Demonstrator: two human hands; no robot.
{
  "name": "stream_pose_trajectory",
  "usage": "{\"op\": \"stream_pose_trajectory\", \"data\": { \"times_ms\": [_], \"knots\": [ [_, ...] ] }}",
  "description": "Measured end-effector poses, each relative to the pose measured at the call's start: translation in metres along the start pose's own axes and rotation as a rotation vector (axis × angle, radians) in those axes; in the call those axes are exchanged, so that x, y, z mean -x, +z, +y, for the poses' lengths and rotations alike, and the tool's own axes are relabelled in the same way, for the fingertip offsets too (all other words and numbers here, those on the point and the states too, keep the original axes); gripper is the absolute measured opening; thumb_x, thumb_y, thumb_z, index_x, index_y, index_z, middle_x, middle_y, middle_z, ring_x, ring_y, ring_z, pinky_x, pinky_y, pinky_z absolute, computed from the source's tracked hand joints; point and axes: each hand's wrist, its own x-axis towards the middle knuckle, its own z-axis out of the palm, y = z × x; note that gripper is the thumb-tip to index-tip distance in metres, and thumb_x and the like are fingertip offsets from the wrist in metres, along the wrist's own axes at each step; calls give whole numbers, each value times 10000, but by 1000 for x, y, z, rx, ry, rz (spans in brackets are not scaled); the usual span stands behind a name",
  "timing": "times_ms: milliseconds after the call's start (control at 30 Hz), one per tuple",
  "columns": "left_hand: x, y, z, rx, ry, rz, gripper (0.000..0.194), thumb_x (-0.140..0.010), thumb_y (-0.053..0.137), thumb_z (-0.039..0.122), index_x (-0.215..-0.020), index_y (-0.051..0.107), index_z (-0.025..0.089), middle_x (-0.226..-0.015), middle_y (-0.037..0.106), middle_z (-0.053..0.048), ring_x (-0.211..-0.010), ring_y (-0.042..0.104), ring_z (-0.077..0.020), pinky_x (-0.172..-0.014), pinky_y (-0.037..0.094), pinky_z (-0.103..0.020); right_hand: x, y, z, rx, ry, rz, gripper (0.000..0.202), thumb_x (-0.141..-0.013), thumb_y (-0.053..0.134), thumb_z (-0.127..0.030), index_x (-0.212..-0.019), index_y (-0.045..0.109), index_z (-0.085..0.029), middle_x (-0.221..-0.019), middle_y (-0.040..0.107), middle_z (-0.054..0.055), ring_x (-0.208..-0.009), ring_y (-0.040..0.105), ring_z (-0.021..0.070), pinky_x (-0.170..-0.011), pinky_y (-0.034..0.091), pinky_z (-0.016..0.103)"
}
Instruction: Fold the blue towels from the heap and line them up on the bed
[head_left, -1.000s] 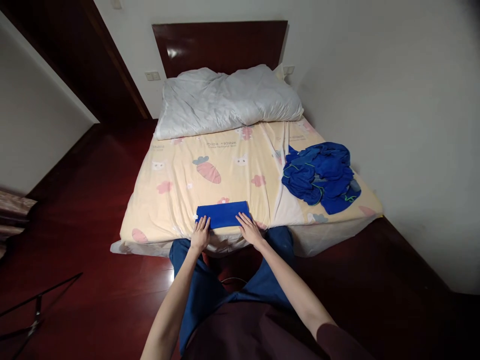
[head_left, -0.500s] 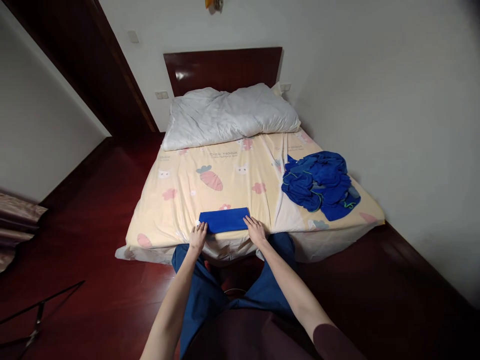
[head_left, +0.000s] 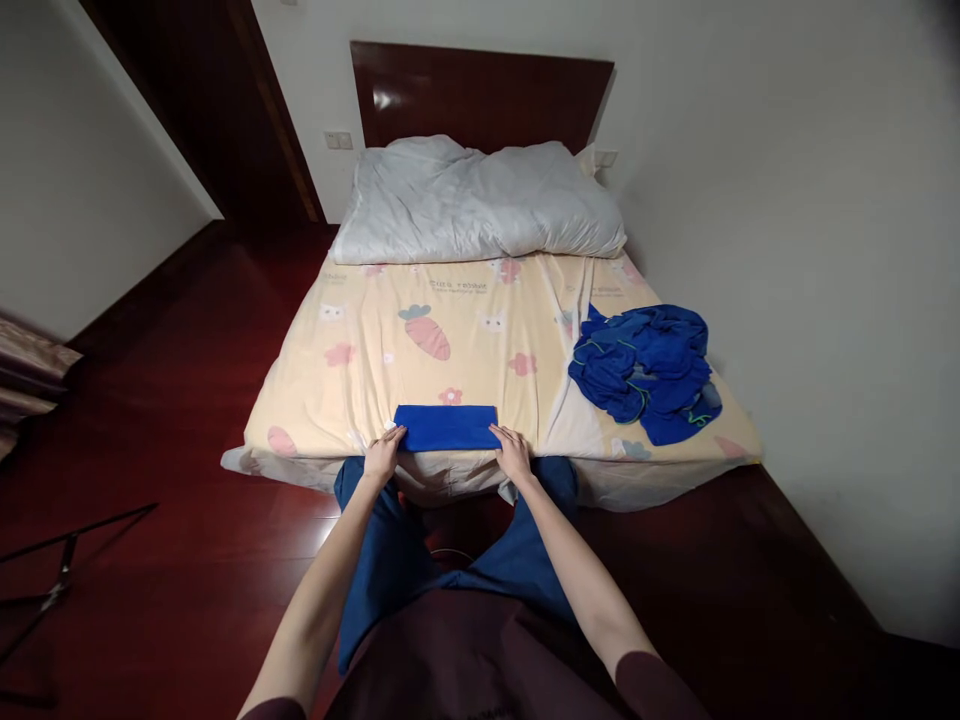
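Note:
A folded blue cloth (head_left: 448, 428) lies as a flat, narrow rectangle near the front edge of the bed. My left hand (head_left: 382, 452) is at its left end, fingertips closed on the edge. At the opposite end, my right hand (head_left: 514, 455) holds the lower right corner between its fingers. Both thumbs are mostly hidden. A small white tag shows beside the left fingers. To the right, a crumpled heap of blue cloths (head_left: 645, 370) with thin green edging rests on the bed.
The bed (head_left: 360, 370) has a pale yellow sheet with carrots and rabbits. A white quilt (head_left: 480, 205) lies folded against the dark wooden headboard (head_left: 480, 95). Walls stand behind and to the right. A black metal stand (head_left: 67, 560) is on the red floor at left.
The view has tilted downward a little. The folded cloth now looks straighter, its long edges level with the bed's front edge. Both hands remain at its ends; the heap has stayed put.

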Motion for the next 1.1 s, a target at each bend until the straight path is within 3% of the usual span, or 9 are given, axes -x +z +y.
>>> {"op": "stream_pose_trajectory", "data": {
  "times_ms": [200, 367, 500, 633, 933, 1033, 1100],
  "knots": [
    [-1, 2, -19, 208, -50, 111, 623, -786, 452, 11, -1363, 587, 203, -1391, 619, -70, -1338, 518, -228, -1130, 423, -377, -5, 1, 16, -266, 9, 88, 562, -774, 502, -59, -1272, 667, -261, -1340, 662, 28, -1283, 553, 202, -1133, 402, 397],
    [-2, 6, -24, 380, -107, 221, 418, -876, 498, 157, -1272, 627, 185, -1180, 695, -104, -1216, 584, -262, -1058, 476, -395, -15, 3, 20, -588, 120, 150, 253, -840, 586, -364, -966, 713, -186, -918, 740, 61, -920, 672, 222, -844, 545, 338],
    [-10, 11, -21, 399, -203, 270, 425, -981, 438, 380, -1318, 562, 152, -1039, 697, -131, -1081, 642, -273, -968, 519, -420, -19, 5, 19, -624, 164, 188, 425, -830, 587, -606, -782, 642, -187, -668, 653, 30, -720, 636, 204, -677, 529, 291],
    [-20, 13, -19, 383, -250, 262, 451, -1003, 390, 424, -1321, 562, 154, -1006, 710, -124, -1091, 636, -271, -949, 517, -406, -20, 9, 20, -655, 201, 231, 496, -816, 566, -686, -808, 633, -195, -681, 657, 46, -700, 642, 212, -625, 523, 296],
    [-40, 6, -16, 239, -317, 174, 466, -1014, 330, 399, -1233, 663, 158, -1052, 724, -156, -1134, 609, -329, -962, 489, -462, -23, 15, 27, -648, 264, 263, 458, -839, 567, -625, -983, 619, -193, -784, 698, 74, -731, 669, 229, -683, 545, 343],
    [-38, 1, -4, 177, -366, 209, 476, -1008, 336, 368, -1326, 605, 138, -1182, 680, -201, -1198, 567, -368, -981, 466, -525, -21, 14, 19, -515, 258, 252, 404, -878, 524, -556, -1008, 614, -184, -828, 700, 95, -806, 664, 251, -768, 539, 381],
    [-34, -3, 11, 88, -312, 295, 503, -1006, 338, 325, -1440, 499, 128, -1343, 598, -217, -1291, 506, -365, -1047, 420, -541, -20, 11, 3, -319, 251, 313, 385, -913, 474, -466, -1096, 619, -160, -997, 703, 152, -991, 637, 292, -892, 502, 444]
  ]
}}
